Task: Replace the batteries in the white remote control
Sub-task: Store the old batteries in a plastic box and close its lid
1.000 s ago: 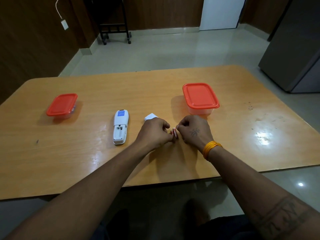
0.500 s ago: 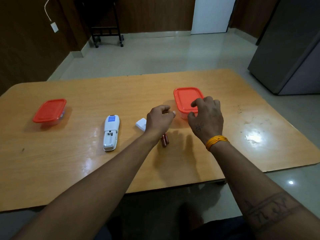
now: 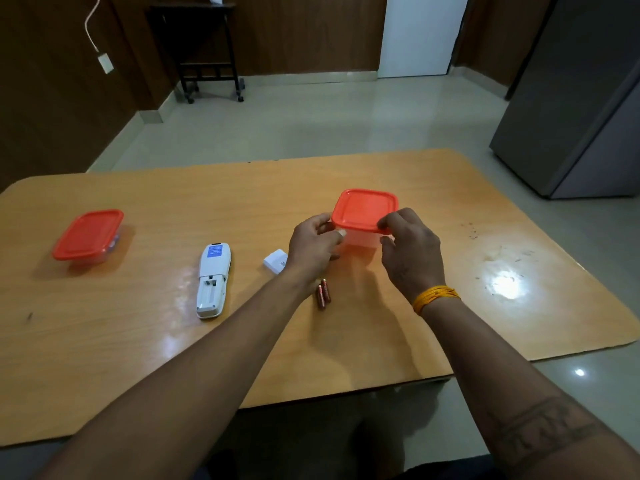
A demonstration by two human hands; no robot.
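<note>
The left hand [image 3: 313, 244] pinches the near left edge of the red lid [image 3: 364, 210] on a clear container [image 3: 360, 241], while the right hand [image 3: 410, 251] curls its fingers over the lid's near right corner. Just nearer than the hands, two red batteries [image 3: 323, 293] lie side by side on the bench [image 3: 138, 341]. A small white battery cover [image 3: 275, 261] sits beside the left wrist. Farther left, the white remote control [image 3: 213, 280] lies face down, its battery compartment open. A second red-lidded container [image 3: 88, 235] stands well apart at far left.

The white remote control [image 3: 213, 280] carries a blue label. Its print is too small to read. No other text shows.
</note>
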